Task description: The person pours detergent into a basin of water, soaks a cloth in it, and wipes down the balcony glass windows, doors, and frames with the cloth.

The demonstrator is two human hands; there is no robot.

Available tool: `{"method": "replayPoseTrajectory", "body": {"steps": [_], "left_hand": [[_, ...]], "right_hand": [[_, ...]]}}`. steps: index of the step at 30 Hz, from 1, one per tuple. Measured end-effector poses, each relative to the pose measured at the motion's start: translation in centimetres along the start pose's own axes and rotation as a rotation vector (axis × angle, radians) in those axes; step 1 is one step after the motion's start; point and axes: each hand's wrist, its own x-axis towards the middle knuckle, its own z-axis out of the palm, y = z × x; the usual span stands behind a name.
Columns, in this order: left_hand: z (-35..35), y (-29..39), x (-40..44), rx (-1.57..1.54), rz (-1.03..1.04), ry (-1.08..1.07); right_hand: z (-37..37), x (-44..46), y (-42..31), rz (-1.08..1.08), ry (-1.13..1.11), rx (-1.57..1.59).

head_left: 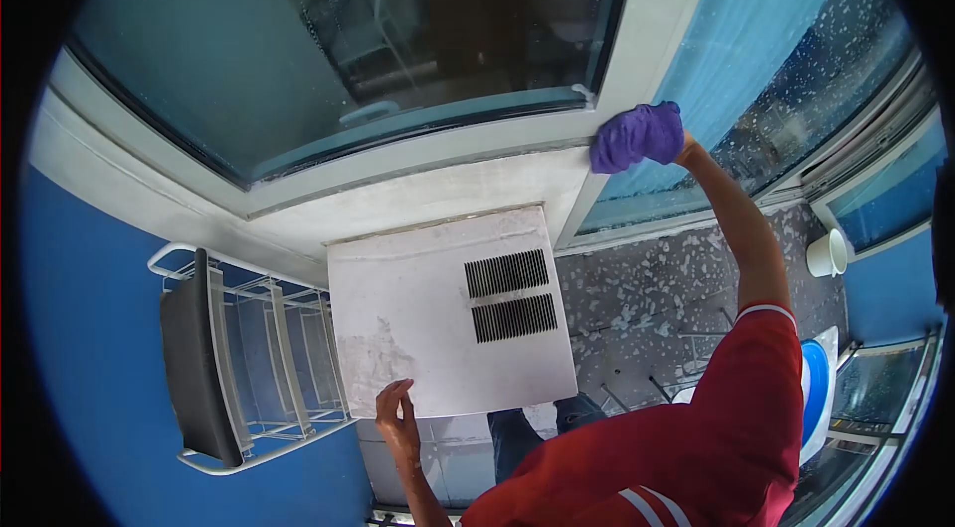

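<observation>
A bunched purple cloth (637, 137) lies against the white window frame (637, 49), beside the foamy glass pane (746, 69). My right hand (686, 149) is on the cloth, its fingers mostly covered by it. At the front edge of a white box with two black vent grilles (438, 298) is my left hand (396, 408). Its fingers are apart and nothing is in them; the fingertips are close to the box's top, where a grey stain shows.
A folding step stool with a dark top (199, 358) leans by the blue wall (90, 328) at left. Foam spots cover the grey floor (637, 298). A white bucket (827, 254) and a blue-and-white basin (816, 388) are at right.
</observation>
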Motion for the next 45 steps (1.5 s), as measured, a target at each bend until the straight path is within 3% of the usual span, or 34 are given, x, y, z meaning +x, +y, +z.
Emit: {"method": "replayPoseTrajectory", "body": {"steps": [2, 4, 7, 8, 9, 10, 12, 14, 15, 16, 17, 19, 20, 21, 22, 23, 24, 25, 26, 27, 28, 29, 31, 32, 33, 34, 36, 38, 39, 40, 42, 43, 44, 45], "left_hand": [[0.7, 1.3, 0.0, -0.013, 0.076, -0.034], [1.2, 1.9, -0.3, -0.024, 0.103, -0.116], [3.1, 1.1, 0.3, -0.061, 0.221, -0.305], [4.0, 0.8, 0.5, -0.087, 0.23, -0.356], [4.8, 0.5, 0.7, -0.118, 0.275, -0.42], [5.6, 0.1, 0.9, -0.123, 0.332, -0.527], [7.1, 0.2, 1.3, -0.107, 0.285, -0.545], [8.6, 2.6, 1.2, -0.109, 0.28, -0.622], [9.8, 4.0, 1.2, -0.134, 0.285, -0.66], [11.1, 5.1, 1.1, -0.164, 0.291, -0.69], [12.8, 5.1, 1.8, -0.168, 0.338, -0.743], [15.9, 8.8, 2.8, -0.081, 0.487, -0.632], [17.7, 9.9, 4.2, -0.04, 0.565, -0.442], [19.4, 10.8, 6.5, 0.001, 0.642, -0.256], [20.6, 12.0, 9.5, 0.073, 0.594, -0.075], [22.5, 12.2, 13.3, -0.137, 0.554, 0.146], [24.0, 11.1, 18.5, -0.126, 0.463, 0.312], [25.5, 8.8, 25.1, 0.042, 0.571, 0.409], [27.4, 10.6, 27.3, 0.008, 0.477, 0.538], [29.0, 13.8, 28.4, -0.037, 0.383, 0.661], [31.5, 17.0, 29.3, -0.277, 0.076, 0.786], [32.6, 18.4, 28.3, -0.091, 0.133, 0.76], [37.0, 21.5, 23.6, 0.043, 0.518, 0.476], [38.8, 28.8, 14.1, -0.132, 0.536, 0.246], [43.3, 30.9, 9.3, -0.285, 0.74, 0.065], [45.9, 34.4, 2.1, -0.178, 0.699, -0.091], [55.2, 34.4, -8.0, -0.352, 0.883, -0.453], [62.8, 33.6, -18.3, -0.631, 0.633, -1.124], [67.9, 30.8, -23.0, -0.547, 0.45, -1.437], [72.3, 28.3, -28.1, -0.554, 0.27, -1.568], [78.4, 25.6, -37.0, -0.261, 0.051, -1.697], [79.3, 26.4, -39.2, -0.275, 0.007, -1.705], [79.5, 27.4, -40.7, -0.236, -0.392, -1.762], [80.1, 27.2, -41.9, -0.221, -0.609, -1.779]], "right_hand": [[-0.5, -3.4, 0.1, 0.167, 0.123, 0.064], [-1.6, -6.4, -1.2, 0.295, 0.289, -0.077], [-6.0, -9.9, -13.7, 0.845, 0.705, 0.31], [-6.1, -11.8, -15.8, 0.912, 0.953, 0.517], [-5.5, -15.3, -16.3, 0.831, 0.907, 0.229], [-9.0, -16.9, -22.6, 1.227, 0.814, 0.173], [-6.9, -25.7, -23.4, 1.123, 0.87, -0.54], [-8.5, -32.4, -27.5, 1.226, 0.988, -0.595], [-8.2, -36.4, -29.0, 1.436, 1.016, -0.451], [-7.9, -40.4, -30.5, 1.708, 0.89, -0.451], [-3.1, -49.5, -28.8, 1.591, 0.965, -0.631], [-0.3, -55.3, -33.0, 1.846, 1.171, -0.412], [-0.5, -56.3, -35.1, 1.869, 1.315, -0.186], [1.1, -58.5, -35.9, 2.067, 1.218, -0.171], [3.7, -61.1, -36.6, 2.265, 1.101, -0.154], [7.0, -63.4, -37.2, 2.279, 0.823, -0.146], [10.3, -64.9, -37.2, 2.268, 0.557, -0.135], [12.8, -65.2, -37.4, 2.12, 0.512, -0.032], [14.6, -65.5, -37.2, 1.97, 0.474, 0.063], [15.7, -66.3, -36.1, 1.984, 0.49, 0.068], [16.7, -66.9, -35.1, 1.998, 0.189, 0.247], [17.4, -67.4, -34.7, 1.977, -0.115, 0.428], [11.5, -62.9, -36.3, 2.323, 0.537, 0.313], [12.2, -63.5, -35.7, 2.36, 0.562, 0.328], [13.6, -64.5, -35.1, 2.396, 0.588, 0.342], [15.1, -65.6, -34.6, 2.432, 0.615, 0.355], [11.1, -64.1, -34.8, 2.334, 0.272, 0.379], [9.0, -65.1, -35.3, 2.303, 0.017, 0.533], [7.9, -64.9, -35.5, 2.327, -0.063, 0.578], [7.4, -64.6, -35.0, 2.353, -0.133, 0.611], [8.8, -65.3, -36.1, 2.326, -0.219, 0.535], [11.2, -67.4, -37.7, 2.119, -0.361, 0.51], [12.3, -68.6, -38.9, 2.008, -0.452, 0.509], [13.3, -69.7, -40.1, 1.894, -0.53, 0.501]]}}
